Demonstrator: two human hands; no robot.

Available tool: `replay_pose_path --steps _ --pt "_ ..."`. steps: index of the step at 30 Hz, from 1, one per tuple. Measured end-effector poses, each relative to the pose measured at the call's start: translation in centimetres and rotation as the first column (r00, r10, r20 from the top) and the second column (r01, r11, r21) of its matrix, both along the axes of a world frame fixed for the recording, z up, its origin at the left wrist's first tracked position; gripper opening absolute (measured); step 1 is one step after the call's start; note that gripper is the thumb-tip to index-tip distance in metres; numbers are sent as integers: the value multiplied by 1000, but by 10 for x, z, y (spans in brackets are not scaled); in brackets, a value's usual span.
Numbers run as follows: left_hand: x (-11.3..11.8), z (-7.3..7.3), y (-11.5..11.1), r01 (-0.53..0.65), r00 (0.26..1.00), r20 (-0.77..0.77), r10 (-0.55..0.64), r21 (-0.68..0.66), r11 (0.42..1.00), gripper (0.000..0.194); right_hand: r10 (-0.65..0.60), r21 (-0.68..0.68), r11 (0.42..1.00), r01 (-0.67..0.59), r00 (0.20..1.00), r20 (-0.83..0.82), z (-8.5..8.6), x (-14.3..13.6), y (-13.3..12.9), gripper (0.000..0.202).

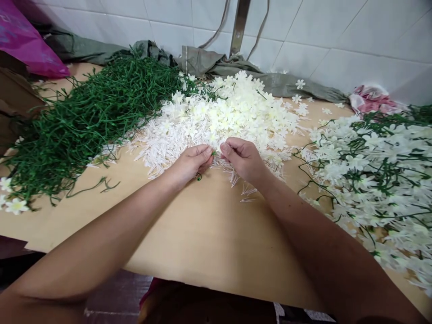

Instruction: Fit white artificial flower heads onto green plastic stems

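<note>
Green stem (213, 153) pinched in left hand (197, 161); right hand (240, 157) fingers closed, anything gripped can't be made out. Both held at near edge of white flower pile (236, 110). Green stems (111, 103) heaped left, stemmed flowers (367, 180) right; grey-green cloth (199, 61) bunched along tiled wall (310, 31). Magenta bag (33, 49) placed far left, contents hidden, faint marks unreadable.

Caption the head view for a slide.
Left hand pinches a green stem beside the right hand, before piled white flowers.
</note>
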State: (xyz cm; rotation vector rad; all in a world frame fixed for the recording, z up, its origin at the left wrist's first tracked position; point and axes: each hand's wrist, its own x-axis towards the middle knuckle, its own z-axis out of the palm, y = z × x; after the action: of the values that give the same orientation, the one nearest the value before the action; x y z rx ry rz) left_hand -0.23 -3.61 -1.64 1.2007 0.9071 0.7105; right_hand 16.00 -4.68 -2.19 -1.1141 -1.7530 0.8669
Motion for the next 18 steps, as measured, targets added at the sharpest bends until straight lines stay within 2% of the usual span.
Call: replay_pose_path --steps 11,18 --pt "0 2 1 -18 1000 0 18 -52 998 34 -73 196 979 47 989 129 -3 -3 -3 34" --pt "-1 2 0 -20 1000 -13 20 -46 999 35 -104 227 972 61 978 183 -5 -3 -2 32"
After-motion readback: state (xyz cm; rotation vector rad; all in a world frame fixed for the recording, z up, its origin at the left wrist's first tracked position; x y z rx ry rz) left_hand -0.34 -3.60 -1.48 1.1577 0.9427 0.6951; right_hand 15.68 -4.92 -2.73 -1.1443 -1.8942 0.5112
